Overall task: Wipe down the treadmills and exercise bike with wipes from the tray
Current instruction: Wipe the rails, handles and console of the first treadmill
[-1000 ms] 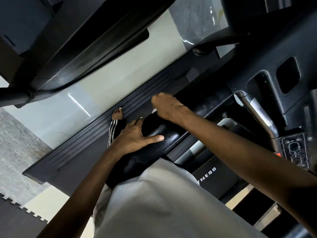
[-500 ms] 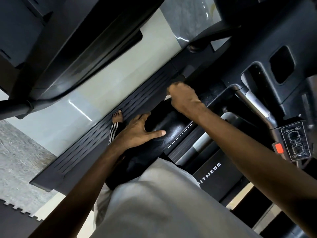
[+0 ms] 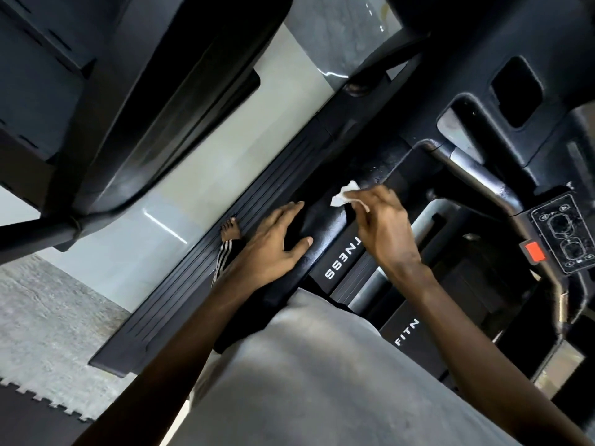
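1. The wipe (image 3: 344, 195), a crumpled white scrap, sits against the top face of the handrail (image 3: 323, 228), towards its upper end; half a second ago it was almost hidden under a fist, and now most of it sticks out
2. The right hand (image 3: 383, 226) pinches the wipe between thumb and bent fingertips, no longer bearing down as a closed fist; over the last second it ran up the handrail away from the body, and now it sits back nearer the other hand, its wrist off to the handrail's right side
3. The left hand (image 3: 273, 249) lies flat on the handrail lower down, fingers straight, thumb splayed over the top, gripping nothing; it has kept this place throughout
4. Read together, one upward pass looks finished: the stretch of handrail just beyond the wipe carries wet-looking specks, and the looser pinch suggests regripping or turning the wipe before another stroke, so this treadmill is only partly done
5. Right of the handrail is a control pad (image 3: 561, 236) with a red button; left of it, lower, a bare foot (image 3: 230, 227) stands on the ribbed side rail (image 3: 193, 284); further left rises a second treadmill (image 3: 145, 107)
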`<state>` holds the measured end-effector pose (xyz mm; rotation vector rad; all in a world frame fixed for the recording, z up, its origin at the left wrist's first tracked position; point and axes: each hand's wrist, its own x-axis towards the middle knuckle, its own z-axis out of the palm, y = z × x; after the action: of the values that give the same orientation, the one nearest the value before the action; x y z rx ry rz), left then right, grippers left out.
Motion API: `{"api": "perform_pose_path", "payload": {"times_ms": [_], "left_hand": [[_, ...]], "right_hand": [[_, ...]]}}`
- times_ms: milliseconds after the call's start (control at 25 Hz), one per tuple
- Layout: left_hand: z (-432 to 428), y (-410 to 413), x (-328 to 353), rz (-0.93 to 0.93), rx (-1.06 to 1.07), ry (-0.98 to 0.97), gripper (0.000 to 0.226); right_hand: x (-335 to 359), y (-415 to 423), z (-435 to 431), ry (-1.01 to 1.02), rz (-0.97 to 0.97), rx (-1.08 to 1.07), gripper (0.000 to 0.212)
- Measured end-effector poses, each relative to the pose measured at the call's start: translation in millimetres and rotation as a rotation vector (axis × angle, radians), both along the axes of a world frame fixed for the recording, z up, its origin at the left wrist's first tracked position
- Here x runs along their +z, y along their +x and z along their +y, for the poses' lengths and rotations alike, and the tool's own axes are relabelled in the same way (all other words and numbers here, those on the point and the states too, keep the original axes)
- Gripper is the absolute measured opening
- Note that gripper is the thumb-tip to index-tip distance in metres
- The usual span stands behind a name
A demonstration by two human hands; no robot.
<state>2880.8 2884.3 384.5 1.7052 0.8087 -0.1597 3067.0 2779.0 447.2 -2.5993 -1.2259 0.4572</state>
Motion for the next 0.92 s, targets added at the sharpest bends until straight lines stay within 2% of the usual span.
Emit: {"api": "perform_pose_path", "payload": {"times_ms": [80, 240, 360, 440, 520, 720, 920], "left_hand": [[-6, 2, 3, 0.008, -0.048, 0.042, 0.077], [-20, 9, 5, 0.085, -0.133, 0.090, 0.094], [-31, 17, 7, 0.136, -0.117, 0.149, 0.101], [-33, 18, 11, 0.123, -0.066, 0.118, 0.099], [-35, 18, 18, 0.092, -0.025, 0.094, 0.094], [-35, 32, 18, 0.055, 0.008, 0.146, 0.083], [-23, 54, 24, 0.094, -0.033, 0.229, 0.078]], "right_hand": [[-4, 5, -8, 0.074, 0.005, -0.054, 0.023], [-16, 7, -14, 0.265, 0.080, -0.326, 0.018], [-25, -18, -24, 0.402, 0.322, -0.564, 0.014], [-35, -17, -22, 0.560, 0.533, -0.792, 0.012], [-45, -11, -19, 0.648, 0.656, -0.957, 0.012], [-59, -27, -34, 0.639, 0.828, -0.983, 0.006], [-80, 5, -20, 0.688, 0.836, -1.096, 0.011]]}}
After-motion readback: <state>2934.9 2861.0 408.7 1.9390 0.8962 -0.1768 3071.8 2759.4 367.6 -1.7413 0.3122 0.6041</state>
